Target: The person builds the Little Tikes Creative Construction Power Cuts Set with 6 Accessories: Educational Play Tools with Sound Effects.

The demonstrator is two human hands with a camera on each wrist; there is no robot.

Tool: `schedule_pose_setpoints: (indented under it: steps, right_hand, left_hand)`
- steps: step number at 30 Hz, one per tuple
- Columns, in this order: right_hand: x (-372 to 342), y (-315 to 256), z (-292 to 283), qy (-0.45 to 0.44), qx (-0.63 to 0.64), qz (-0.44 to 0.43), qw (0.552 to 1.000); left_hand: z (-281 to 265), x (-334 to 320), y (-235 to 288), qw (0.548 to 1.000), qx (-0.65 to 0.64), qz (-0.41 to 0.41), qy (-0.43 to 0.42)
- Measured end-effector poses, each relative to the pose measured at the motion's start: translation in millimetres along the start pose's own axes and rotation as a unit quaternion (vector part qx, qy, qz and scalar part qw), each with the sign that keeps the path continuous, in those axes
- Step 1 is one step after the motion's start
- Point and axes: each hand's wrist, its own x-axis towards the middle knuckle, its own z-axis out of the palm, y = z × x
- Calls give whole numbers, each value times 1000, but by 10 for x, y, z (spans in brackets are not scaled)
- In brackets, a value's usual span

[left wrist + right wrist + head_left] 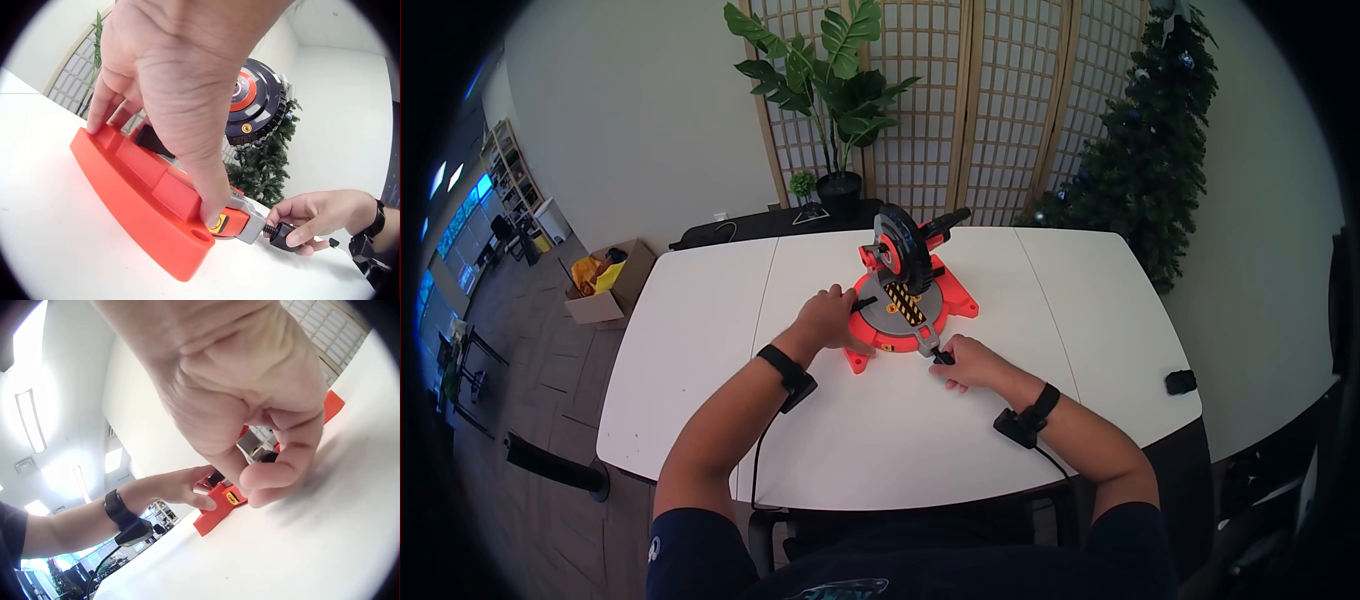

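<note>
A red and grey toy miter saw (880, 340) with a black toothed blade (915, 260) stands on the white table (850, 430). My left hand (825, 322) holds the left side of its red base (140, 200); in the left wrist view the fingers touch one end and the thumb presses near a yellow sticker (219, 224). Between the thumb and fingers of my right hand (975, 364) is a black knob (284, 237). It sits on a threaded screw (270, 230) at the front of the grey arm (251, 226). In the right wrist view, curled fingers mostly hide the knob.
A small black object (1180, 382) lies near the table's right edge. Behind the table stand a potted plant (838, 190), a folding screen (1000, 120) and a decorated tree (1150, 170). A cardboard box (625, 285) is on the floor at left.
</note>
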Motion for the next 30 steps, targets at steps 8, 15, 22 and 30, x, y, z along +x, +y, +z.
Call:
schedule_pose_setpoints:
  steps: [8, 15, 22, 30]
  right_hand:
    - [43, 55, 4, 44, 31, -6, 999]
    - [17, 112, -13, 44, -29, -45, 998]
    - [0, 89, -13, 58, 8, -54, 997]
    - [55, 149, 11, 51, 5, -43, 998]
  left_hand:
    - [-4, -11, 2, 1000, -1, 0, -3]
    - [3, -16, 6, 1000, -4, -4, 7]
    - [7, -15, 5, 1000, 2, -1, 7]
    - [-1, -17, 12, 1000, -4, -12, -4]
